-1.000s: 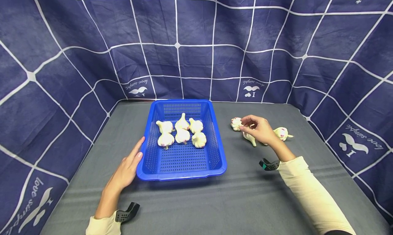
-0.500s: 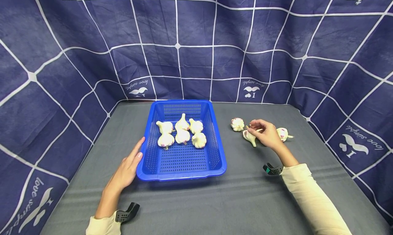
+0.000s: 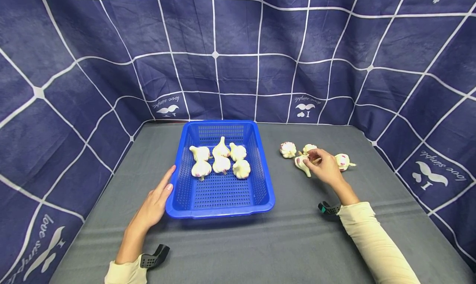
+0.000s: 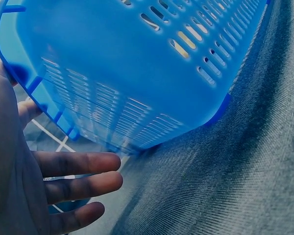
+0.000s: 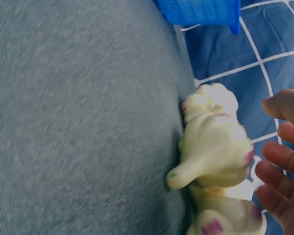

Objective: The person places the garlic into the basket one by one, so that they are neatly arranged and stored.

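My left hand (image 3: pixel 154 203) lies against the left side of a blue plastic basket (image 3: pixel 219 214), fingertips right at the rim. In the left wrist view, three fingers (image 4: pixel 83 188) extend straight below the rim, holding nothing. Several white garlic bulbs (image 3: pixel 221 164) sit inside the basket. Right of it, my right hand (image 3: pixel 326 168) hovers over a loose group of garlic, partly hiding it. A garlic bulb with a thick stem (image 5: pixel 215 152) shows in the right wrist view, beside the loosely bent fingers (image 5: pixel 281 183), with a gap between them.
A garlic bulb (image 3: pixel 288 150) lies at the group's left, and another bulb (image 3: pixel 343 162) lies right of my hand. Grey cloth (image 3: pixel 238 251) covers the table. A navy curtain with white lines (image 3: pixel 238 73) encloses the back and sides.
My right hand has drawn back to the right and slightly nearer to me, uncovering more of the garlic on the left of the group. The left hand and basket have stayed put.
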`<move>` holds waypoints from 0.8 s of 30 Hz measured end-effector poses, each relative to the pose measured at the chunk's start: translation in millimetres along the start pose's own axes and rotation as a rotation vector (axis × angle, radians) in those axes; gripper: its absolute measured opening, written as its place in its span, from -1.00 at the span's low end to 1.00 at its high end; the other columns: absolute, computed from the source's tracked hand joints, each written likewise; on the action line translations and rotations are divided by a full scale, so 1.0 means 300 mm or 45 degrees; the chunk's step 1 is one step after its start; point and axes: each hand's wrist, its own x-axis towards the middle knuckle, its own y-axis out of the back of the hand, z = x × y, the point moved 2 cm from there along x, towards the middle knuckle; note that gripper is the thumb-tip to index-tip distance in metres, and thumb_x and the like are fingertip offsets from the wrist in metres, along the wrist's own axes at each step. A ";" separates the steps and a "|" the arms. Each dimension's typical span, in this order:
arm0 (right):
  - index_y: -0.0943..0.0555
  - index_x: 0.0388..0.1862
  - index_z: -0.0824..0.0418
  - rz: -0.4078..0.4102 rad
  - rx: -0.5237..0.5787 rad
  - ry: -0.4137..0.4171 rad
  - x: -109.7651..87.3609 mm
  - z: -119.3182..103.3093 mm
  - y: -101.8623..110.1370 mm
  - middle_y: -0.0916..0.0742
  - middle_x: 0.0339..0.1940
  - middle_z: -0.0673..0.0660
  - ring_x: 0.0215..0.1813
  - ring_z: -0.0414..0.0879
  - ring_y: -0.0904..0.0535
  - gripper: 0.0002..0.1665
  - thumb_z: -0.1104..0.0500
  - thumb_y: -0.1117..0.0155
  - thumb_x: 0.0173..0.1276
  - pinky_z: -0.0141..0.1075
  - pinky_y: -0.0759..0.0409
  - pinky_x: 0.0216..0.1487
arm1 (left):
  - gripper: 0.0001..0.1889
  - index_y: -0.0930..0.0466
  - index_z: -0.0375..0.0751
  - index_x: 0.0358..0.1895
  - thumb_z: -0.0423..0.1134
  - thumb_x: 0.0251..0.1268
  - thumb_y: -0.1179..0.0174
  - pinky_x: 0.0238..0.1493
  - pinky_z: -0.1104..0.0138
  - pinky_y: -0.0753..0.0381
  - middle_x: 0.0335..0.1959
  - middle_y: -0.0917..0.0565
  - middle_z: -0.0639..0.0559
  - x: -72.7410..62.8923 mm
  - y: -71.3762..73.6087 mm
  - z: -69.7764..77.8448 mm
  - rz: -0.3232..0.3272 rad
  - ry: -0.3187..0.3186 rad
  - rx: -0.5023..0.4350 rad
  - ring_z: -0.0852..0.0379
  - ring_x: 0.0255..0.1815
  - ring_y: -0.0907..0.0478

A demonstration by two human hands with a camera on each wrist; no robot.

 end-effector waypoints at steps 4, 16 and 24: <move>-0.64 -0.20 0.38 0.000 -0.064 0.000 -0.006 0.019 -0.006 -0.70 -0.30 0.30 -0.24 0.22 -0.61 -0.66 0.26 -0.52 0.08 0.02 -0.48 -0.19 | -0.46 -0.01 -0.05 0.59 -0.13 0.64 0.30 0.28 -0.31 -0.18 0.50 -0.19 -0.31 -0.001 -0.002 -0.001 0.002 -0.002 0.000 -0.44 0.40 -0.23; -0.63 -0.13 0.40 -0.045 -0.205 -0.040 -0.005 0.025 -0.013 -0.69 -0.22 0.36 -0.12 0.31 -0.49 -0.51 0.12 -0.55 0.06 0.19 -0.27 -0.06 | -0.45 0.01 -0.04 0.60 -0.12 0.64 0.30 0.30 -0.31 -0.15 0.51 -0.16 -0.31 0.001 -0.003 -0.001 -0.013 0.015 -0.007 -0.44 0.41 -0.20; -0.62 -0.08 0.34 -0.076 -0.313 -0.117 -0.011 0.034 -0.022 -0.70 -0.18 0.35 -0.10 0.30 -0.49 -0.39 -0.06 -0.55 0.05 0.28 -0.15 0.06 | -0.45 0.01 -0.05 0.60 -0.11 0.64 0.30 0.31 -0.30 -0.15 0.51 -0.17 -0.30 0.001 -0.002 0.002 -0.016 0.022 -0.001 -0.43 0.41 -0.21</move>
